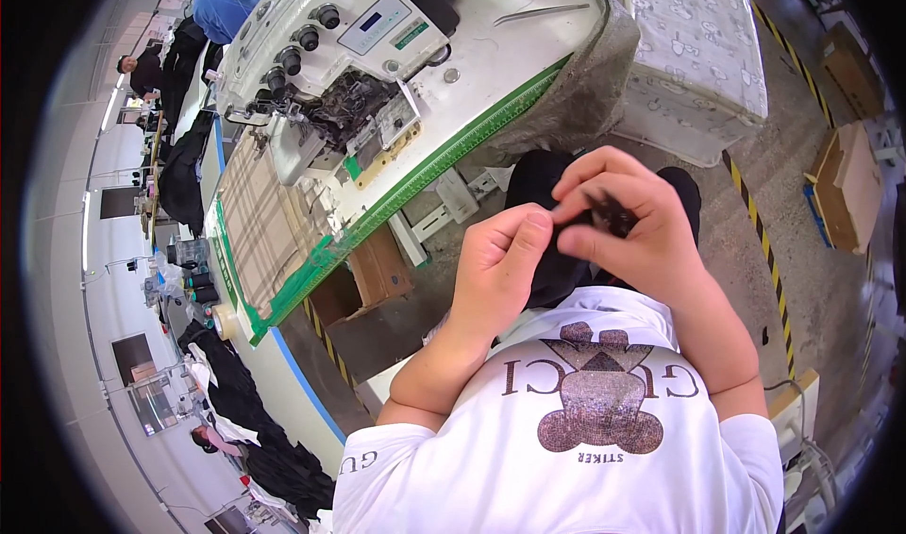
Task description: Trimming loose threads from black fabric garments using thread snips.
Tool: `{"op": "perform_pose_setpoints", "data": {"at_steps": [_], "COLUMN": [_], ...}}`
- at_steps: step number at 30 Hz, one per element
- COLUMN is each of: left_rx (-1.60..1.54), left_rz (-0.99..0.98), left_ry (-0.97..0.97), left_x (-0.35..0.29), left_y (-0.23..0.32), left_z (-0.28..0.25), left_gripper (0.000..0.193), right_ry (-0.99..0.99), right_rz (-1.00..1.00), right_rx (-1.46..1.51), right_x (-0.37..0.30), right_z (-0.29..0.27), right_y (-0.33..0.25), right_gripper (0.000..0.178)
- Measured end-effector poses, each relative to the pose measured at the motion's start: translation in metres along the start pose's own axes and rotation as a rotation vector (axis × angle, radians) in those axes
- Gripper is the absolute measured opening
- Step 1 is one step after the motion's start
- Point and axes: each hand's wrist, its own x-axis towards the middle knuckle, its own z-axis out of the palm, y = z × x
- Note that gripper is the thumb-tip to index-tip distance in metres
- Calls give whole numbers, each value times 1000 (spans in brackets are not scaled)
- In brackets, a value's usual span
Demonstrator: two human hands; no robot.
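Past the white shirt (510, 449), the left hand (500, 262) has thumb and fingers pressed together; anything inside is hidden. Just beside it, the right hand (656, 225) curls about a dark, blurred scrap (612, 213); whether it grips is unclear. Beyond are black trousers (536, 177), then the tabletop (477, 91) bearing a sewing machine (300, 10).
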Motion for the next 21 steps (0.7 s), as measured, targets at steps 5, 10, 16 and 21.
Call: {"op": "perform_pose_setpoints", "data": {"at_steps": [5, 10, 16, 21], "left_rx": [51, -6, -98, 448], "left_rz": [-34, -66, -153, 432], "left_ry": [-57, -80, -148, -61], "left_x": [-1, 2, 2, 8], "left_y": [-6, -11, 2, 7], "left_z": [-13, -15, -16, -20], "left_gripper": [39, 45, 20, 24], "right_ry": [616, 311, -5, 284], "right_rz": [104, 243, 274, -468], "right_rx": [661, 205, -7, -403], "right_x": [10, 6, -6, -15], "right_z": [-30, -34, -12, 9], "right_y": [18, 12, 12, 10], "right_gripper": [38, 31, 20, 21]}}
